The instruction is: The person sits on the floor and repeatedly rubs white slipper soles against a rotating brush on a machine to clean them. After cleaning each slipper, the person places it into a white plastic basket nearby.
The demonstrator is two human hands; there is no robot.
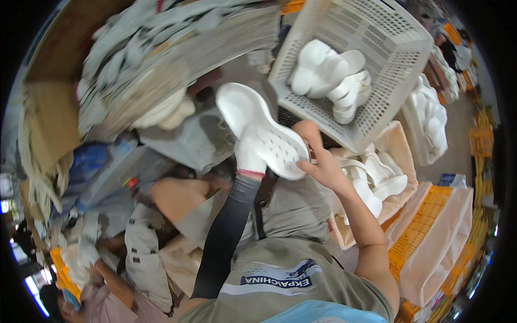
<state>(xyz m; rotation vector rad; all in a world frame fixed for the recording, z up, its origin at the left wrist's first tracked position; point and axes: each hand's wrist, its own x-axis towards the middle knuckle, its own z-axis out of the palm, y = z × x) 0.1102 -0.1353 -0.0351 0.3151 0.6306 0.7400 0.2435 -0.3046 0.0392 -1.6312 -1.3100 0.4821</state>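
Observation:
A white foam clog (274, 141) with small holes across its toe half is up in front of me. My left hand (249, 156), in a white glove with a dark sleeve above it, is closed around the clog's middle; part of its fingers is hidden behind the shoe. At the toe end, my bare right hand (319, 156) grips the rim, thumb on the near face and fingers curled at the edge. Several white shoes (328, 72) lie in a pale perforated crate (396, 64) just beyond my right hand.
Right of my lap, a cloth-lined container (401, 145) holds more white clogs (374, 180). An orange crate (423, 231) with pale lining stands farther right. Grey-white gloves (145, 48) are heaped on a worktop at far left. Another person (107, 290) sits at lower left.

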